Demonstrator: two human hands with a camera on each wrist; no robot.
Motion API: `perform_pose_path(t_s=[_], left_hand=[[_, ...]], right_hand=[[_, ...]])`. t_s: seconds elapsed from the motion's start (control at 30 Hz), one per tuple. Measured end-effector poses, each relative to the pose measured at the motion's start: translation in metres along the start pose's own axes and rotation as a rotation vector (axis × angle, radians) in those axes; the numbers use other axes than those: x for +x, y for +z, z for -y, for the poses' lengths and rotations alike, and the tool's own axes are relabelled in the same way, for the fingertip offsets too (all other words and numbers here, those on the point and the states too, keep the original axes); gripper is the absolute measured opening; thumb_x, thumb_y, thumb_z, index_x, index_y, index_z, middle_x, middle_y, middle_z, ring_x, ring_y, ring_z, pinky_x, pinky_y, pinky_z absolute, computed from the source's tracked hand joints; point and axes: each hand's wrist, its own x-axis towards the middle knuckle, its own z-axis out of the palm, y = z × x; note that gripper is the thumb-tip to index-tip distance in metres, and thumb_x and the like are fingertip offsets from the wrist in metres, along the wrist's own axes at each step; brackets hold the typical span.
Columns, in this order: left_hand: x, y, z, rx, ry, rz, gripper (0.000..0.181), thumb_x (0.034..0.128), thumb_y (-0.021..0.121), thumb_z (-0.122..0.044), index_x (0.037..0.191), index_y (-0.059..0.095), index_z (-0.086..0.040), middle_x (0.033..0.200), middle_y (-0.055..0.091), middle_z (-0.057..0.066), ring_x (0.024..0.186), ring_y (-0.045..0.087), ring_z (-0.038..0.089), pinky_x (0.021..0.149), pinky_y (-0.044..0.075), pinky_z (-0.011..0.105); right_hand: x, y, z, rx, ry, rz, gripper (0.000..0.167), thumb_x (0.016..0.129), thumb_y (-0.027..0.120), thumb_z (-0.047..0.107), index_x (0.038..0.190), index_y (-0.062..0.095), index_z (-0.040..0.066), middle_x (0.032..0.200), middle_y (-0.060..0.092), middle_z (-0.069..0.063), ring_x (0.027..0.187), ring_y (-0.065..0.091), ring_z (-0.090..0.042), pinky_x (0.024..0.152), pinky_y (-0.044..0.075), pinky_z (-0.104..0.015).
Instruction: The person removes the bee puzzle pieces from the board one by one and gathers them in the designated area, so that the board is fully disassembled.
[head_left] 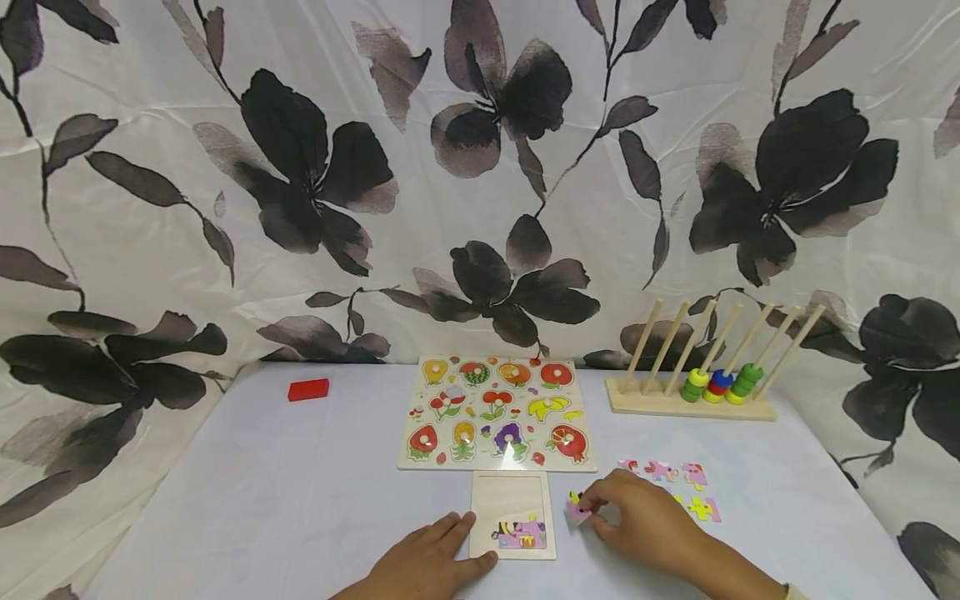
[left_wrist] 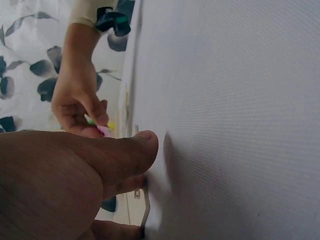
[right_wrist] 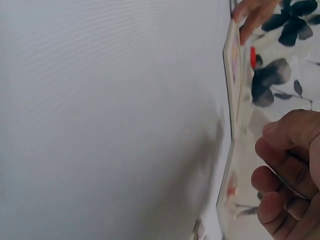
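My right hand pinches a pink and yellow jigsaw piece between thumb and fingers, just right of a small wooden puzzle tray. In the right wrist view the pinched piece appears pale and blurred. Joined pink jigsaw pieces lie in the tray's lower right part. With fingers spread and fairly straight, my left hand rests at the tray's left edge and lower corner. Several loose jigsaw pieces lie on the white table beyond my right hand, which partly covers them.
Behind the small tray, a fruit peg puzzle board lies flat, almost touching it. A wooden bead stacker with upright rods and coloured rings stands at the back right. A red block sits at the back left. Floral cloth hangs behind the table.
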Motion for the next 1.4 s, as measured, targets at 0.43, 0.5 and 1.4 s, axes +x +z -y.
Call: perform_pose_path(t_s=[0.43,0.5,1.4], left_hand=[[-0.001,-0.001,0.001,0.005,0.032,-0.009,0.068,0.0865,0.062,-0.073,0.145,0.059,-0.040,0.156,0.046,0.011,0.138,0.047,0.033,0.100,0.051,0.050],[-0.001,-0.001,0.001,0.004,0.032,-0.011,0.068,0.0863,0.062,-0.074,0.145,0.059,-0.039,0.156,0.046,0.011,0.138,0.047,0.033,0.100,0.051,0.050],[0.000,0.001,0.000,0.008,0.015,-0.009,0.061,0.0900,0.062,-0.067,0.145,0.059,-0.039,0.156,0.045,0.009,0.139,0.045,0.031,0.103,0.050,0.051]], right_hand=[[-0.036,-0.015,-0.041,-0.013,0.014,-0.066,0.025,0.081,0.086,0.016,0.088,0.071,0.035,0.091,0.061,0.027,0.086,0.061,-0.001,0.073,0.055,-0.031],[-0.040,-0.017,-0.046,-0.002,0.023,-0.047,0.024,0.081,0.086,0.018,0.088,0.072,0.035,0.090,0.061,0.027,0.086,0.061,0.000,0.074,0.055,-0.031],[-0.060,-0.015,-0.071,0.137,0.130,0.231,0.017,0.086,0.081,0.015,0.091,0.071,0.028,0.087,0.061,0.022,0.080,0.053,0.002,0.072,0.052,-0.028]])
